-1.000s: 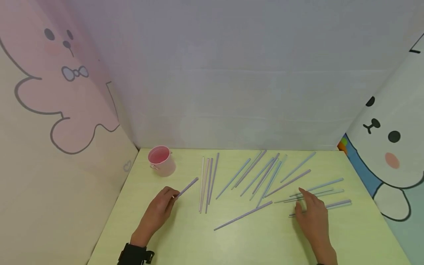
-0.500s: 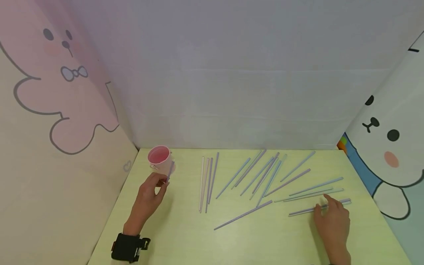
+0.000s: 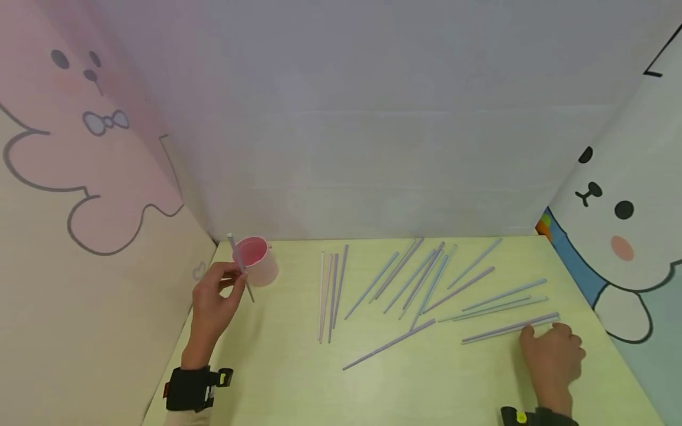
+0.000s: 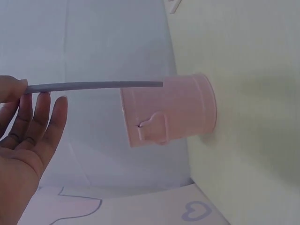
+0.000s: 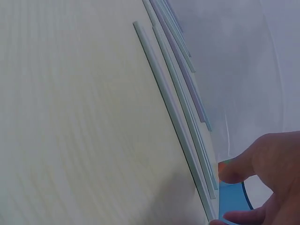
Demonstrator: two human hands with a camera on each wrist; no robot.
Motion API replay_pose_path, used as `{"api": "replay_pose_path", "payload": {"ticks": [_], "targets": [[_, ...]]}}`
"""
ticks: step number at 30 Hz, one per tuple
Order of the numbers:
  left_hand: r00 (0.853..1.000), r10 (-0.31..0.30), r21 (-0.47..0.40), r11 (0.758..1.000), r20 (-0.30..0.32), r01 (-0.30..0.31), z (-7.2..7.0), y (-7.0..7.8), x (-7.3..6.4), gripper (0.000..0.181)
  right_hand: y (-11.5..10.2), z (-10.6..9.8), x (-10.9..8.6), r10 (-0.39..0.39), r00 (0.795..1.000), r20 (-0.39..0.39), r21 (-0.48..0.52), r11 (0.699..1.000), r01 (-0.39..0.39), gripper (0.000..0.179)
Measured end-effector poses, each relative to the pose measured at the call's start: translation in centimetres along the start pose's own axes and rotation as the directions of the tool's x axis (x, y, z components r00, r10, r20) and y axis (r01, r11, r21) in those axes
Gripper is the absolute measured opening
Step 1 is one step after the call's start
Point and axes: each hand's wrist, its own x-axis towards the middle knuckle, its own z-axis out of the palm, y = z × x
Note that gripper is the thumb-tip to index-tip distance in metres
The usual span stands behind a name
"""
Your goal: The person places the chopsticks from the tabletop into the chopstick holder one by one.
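My left hand (image 3: 215, 302) pinches a slim purple-grey chopstick (image 4: 103, 86) between thumb and fingertips. In the head view it stands steeply tilted just left of a pink bucket (image 3: 263, 269). The left wrist view shows its free end in front of the bucket's wall, outside it. At the right, my right hand (image 3: 554, 358) is low over the table, its thumb and fingers apart by the near end of a purple and pale chopstick pair (image 3: 501, 331). In the right wrist view a fingertip is beside the end of a pale green chopstick (image 5: 171, 115); contact is unclear.
Several pastel chopsticks lie slanted across the middle (image 3: 421, 284) and right of the pale yellow table (image 3: 298, 378). A straighter row of chopsticks (image 3: 333, 296) lies right of the bucket. Printed fabric walls enclose the back and sides.
My left hand has carried its chopstick leftward to the bucket and turned it more upright. My right hand has drawn right, off the chopsticks it was over. The head view has shifted slightly.
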Motion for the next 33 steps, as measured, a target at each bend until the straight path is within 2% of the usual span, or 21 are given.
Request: {"api": "replay_pose_path", "payload": {"ticks": [5,11,17,24,33], "targets": [[0.995,0.022,-0.037,0.999,-0.099,-0.026,-1.0,0.0,1.2,0.026,-0.4,0.2,0.6,0.036,0.999,0.038,-0.045,0.998,-0.034,0.068],[0.983,0.010,-0.081,0.996,-0.186,-0.025,-1.6,-0.3,1.8,0.023,-0.7,0.5,1.2,0.017,0.999,0.044,-0.055,0.998,-0.015,0.069],[0.975,-0.011,-0.104,0.995,-0.221,-0.012,-1.4,-0.3,2.3,0.022,-0.7,0.9,1.5,0.021,0.999,0.037,-0.081,0.997,-0.018,0.070],[0.964,-0.032,-0.135,0.991,-0.264,-0.004,-1.1,-0.1,3.3,0.021,-0.6,1.2,2.2,0.071,0.996,0.048,-0.133,0.989,-0.064,0.072],[0.941,-0.048,-0.161,0.987,-0.336,-0.007,-0.5,-0.9,4.1,0.017,-0.6,1.1,2.7,0.094,0.993,0.065,-0.084,0.993,-0.089,0.076]]}}
